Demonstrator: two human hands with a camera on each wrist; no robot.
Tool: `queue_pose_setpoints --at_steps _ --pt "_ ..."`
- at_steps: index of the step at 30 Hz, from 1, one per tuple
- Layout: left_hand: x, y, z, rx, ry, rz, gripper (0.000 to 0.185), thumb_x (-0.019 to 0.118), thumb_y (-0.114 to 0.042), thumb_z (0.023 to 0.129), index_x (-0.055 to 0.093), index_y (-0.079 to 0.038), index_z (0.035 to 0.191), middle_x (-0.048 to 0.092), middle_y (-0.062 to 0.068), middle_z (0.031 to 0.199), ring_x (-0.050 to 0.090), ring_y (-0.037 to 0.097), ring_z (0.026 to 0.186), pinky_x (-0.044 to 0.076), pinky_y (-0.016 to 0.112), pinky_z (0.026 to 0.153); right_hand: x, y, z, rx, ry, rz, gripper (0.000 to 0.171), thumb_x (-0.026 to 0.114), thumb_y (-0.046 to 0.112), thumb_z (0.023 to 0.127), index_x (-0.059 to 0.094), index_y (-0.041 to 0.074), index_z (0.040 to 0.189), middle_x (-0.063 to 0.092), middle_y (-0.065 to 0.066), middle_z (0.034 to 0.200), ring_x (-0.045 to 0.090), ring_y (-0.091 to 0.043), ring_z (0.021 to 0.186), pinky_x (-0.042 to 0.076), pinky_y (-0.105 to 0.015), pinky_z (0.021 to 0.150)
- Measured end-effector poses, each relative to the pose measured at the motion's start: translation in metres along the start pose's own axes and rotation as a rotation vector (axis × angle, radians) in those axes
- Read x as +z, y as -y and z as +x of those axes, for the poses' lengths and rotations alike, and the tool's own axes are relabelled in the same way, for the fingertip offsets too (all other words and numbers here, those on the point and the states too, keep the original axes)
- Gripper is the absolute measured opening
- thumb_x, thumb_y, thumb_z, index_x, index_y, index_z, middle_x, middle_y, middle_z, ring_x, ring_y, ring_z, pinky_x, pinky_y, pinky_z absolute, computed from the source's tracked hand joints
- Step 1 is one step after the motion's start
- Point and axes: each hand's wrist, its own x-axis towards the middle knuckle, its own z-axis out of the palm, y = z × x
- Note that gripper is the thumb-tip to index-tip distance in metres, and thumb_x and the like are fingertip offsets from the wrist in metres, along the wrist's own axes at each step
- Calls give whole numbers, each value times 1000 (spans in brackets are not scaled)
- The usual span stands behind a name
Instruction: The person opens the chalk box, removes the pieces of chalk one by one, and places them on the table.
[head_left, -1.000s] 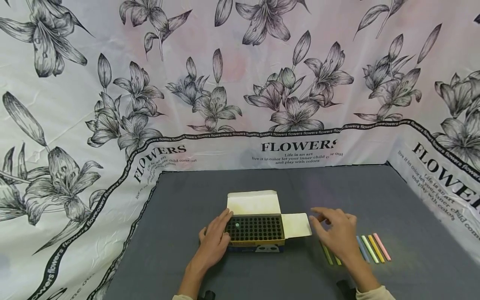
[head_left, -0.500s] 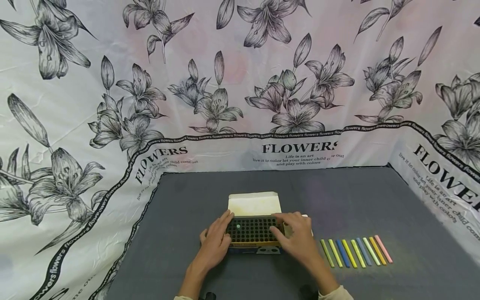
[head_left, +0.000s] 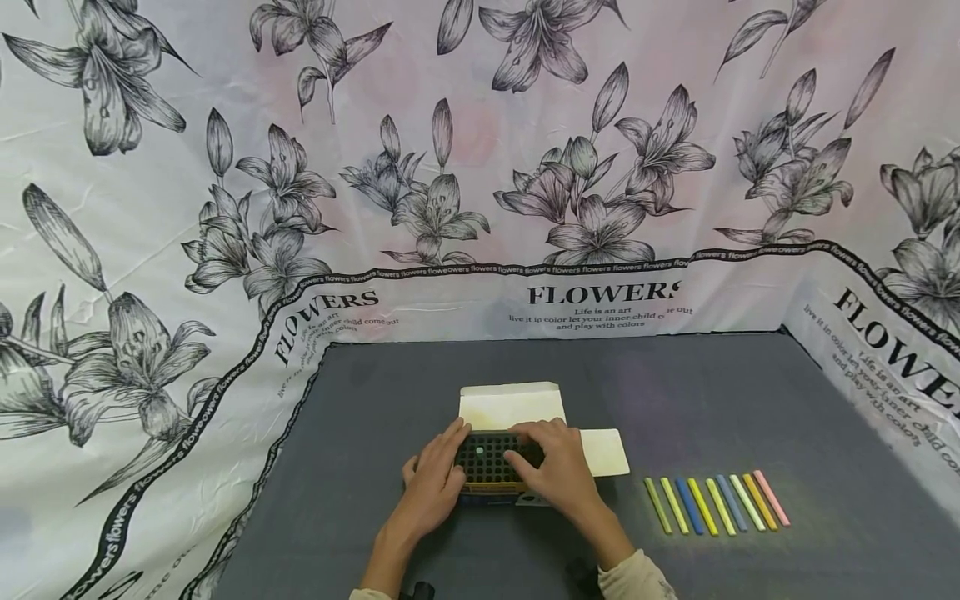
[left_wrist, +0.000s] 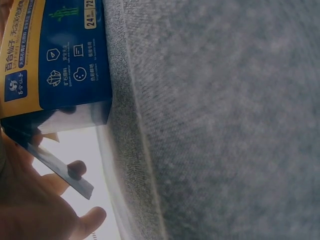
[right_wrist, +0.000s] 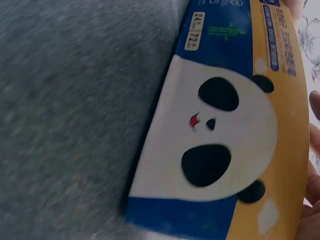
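A chalk box (head_left: 487, 488) stands on the grey table, its black tray full of round holes. One pale green chalk (head_left: 480, 450) shows its end in a hole near the tray's left side. My left hand (head_left: 431, 479) rests against the left end of the box, fingers extended along its edge; in the left wrist view its fingers (left_wrist: 79, 169) lie beside a side flap (left_wrist: 62, 172). Over the right part of the tray is my right hand (head_left: 562, 467), thumb and index finger apart, nothing visible between them. The right wrist view shows the box's printed panda front (right_wrist: 225, 135).
Several chalk sticks (head_left: 697, 504) in green, blue, yellow, white, orange and pink lie in a row on the table, right of the box. The box's lid (head_left: 513, 406) is folded back, and its right flap (head_left: 606, 452) sticks out sideways. A flower-printed curtain (head_left: 603, 321) borders the table.
My right hand has travelled left, from beside the chalk row to over the tray, uncovering the whole row and then the right flap. The left hand has stayed at the box's left end.
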Motion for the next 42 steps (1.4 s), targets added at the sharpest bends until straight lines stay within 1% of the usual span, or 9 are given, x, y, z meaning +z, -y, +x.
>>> queue_pose_setpoints --at_steps 3,6,11,17,21,27,30,36,42 --pt "0 0 0 6 -6 12 61 40 -12 102 33 -25 161 26 0 170 25 42 154 11 76 107 4 3 3 2 18 -25 31 88 21 77 77 13 104 72 0 86 56 -17 77 41 -40 77" --pt "0 -1 0 8 -11 16 61 41 -11 102 33 -24 161 27 0 170 26 43 153 11 76 107 8 7 6 15 55 -41 30 88 22 77 78 14 104 74 0 88 56 -15 78 42 -41 77" --pt "-1 -2 1 7 -8 10 61 41 -11 102 33 -24 161 27 -1 169 26 43 153 11 77 107 15 14 9 36 119 -68 29 88 23 77 78 16 104 74 1 90 57 -15 81 40 -39 77" --pt "-1 -3 0 9 -11 15 62 41 -10 101 34 -25 161 28 -1 169 27 43 153 13 78 107 23 21 12 43 177 -107 25 86 24 79 79 18 102 73 3 90 57 -17 82 42 -42 77" --pt "-1 -3 0 14 -13 14 62 41 -11 101 34 -26 161 28 -1 169 28 43 152 13 78 106 25 22 13 71 207 -117 23 86 26 80 80 20 102 71 3 90 55 -17 82 40 -43 78" --pt "0 -3 1 21 -20 22 62 41 -11 101 34 -26 161 29 -1 169 28 43 152 14 78 106 26 22 14 83 220 -120 21 85 26 80 81 22 101 69 2 88 54 -17 81 39 -43 78" --pt "0 -3 1 12 -16 24 62 41 -11 101 34 -26 161 29 -1 169 28 43 152 14 78 106 27 22 14 88 224 -134 20 85 26 80 81 22 100 70 2 89 53 -18 81 39 -43 78" --pt "0 -2 1 -14 -1 16 62 40 -11 100 35 -27 160 29 -2 169 27 43 153 12 78 106 30 24 14 101 211 -162 16 85 25 81 81 23 96 68 2 87 52 -17 79 37 -41 76" --pt "1 -2 2 -16 3 14 62 40 -11 101 35 -27 160 29 -2 169 27 43 153 12 78 106 30 25 13 97 195 -161 15 83 24 82 81 23 97 68 2 86 51 -17 78 37 -40 76"
